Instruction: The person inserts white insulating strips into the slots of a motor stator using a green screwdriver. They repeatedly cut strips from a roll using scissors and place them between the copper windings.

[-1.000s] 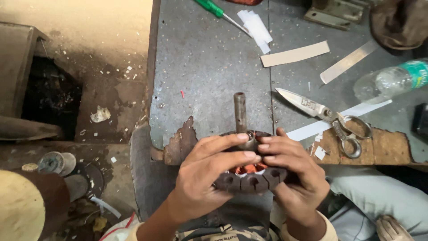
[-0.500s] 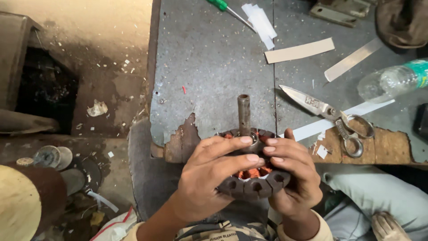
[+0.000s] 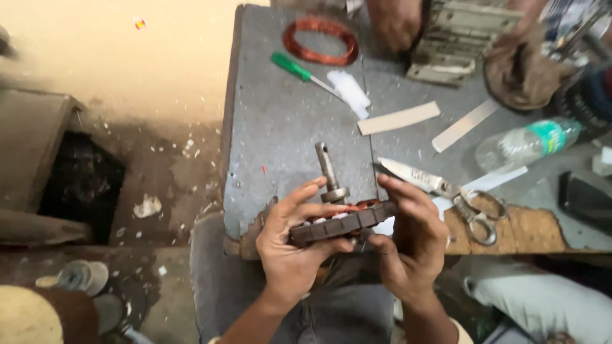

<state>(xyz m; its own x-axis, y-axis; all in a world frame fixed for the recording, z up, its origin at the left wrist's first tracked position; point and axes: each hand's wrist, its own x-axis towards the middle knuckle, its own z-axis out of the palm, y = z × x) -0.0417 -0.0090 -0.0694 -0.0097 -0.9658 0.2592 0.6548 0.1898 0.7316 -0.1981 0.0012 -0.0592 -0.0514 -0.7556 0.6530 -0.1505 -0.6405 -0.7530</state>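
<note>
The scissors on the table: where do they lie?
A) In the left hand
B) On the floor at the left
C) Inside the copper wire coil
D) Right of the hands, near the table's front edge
D: the scissors lie on the table, just right of the right hand, near the front edge.

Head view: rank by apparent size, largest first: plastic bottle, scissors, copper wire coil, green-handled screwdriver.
1. scissors, longest span in frame, though nearer the camera.
2. plastic bottle, shorter than the scissors but bulkier; these two are close.
3. and 4. copper wire coil and green-handled screwdriver look about alike; both lie farther away, so unranked.
</note>
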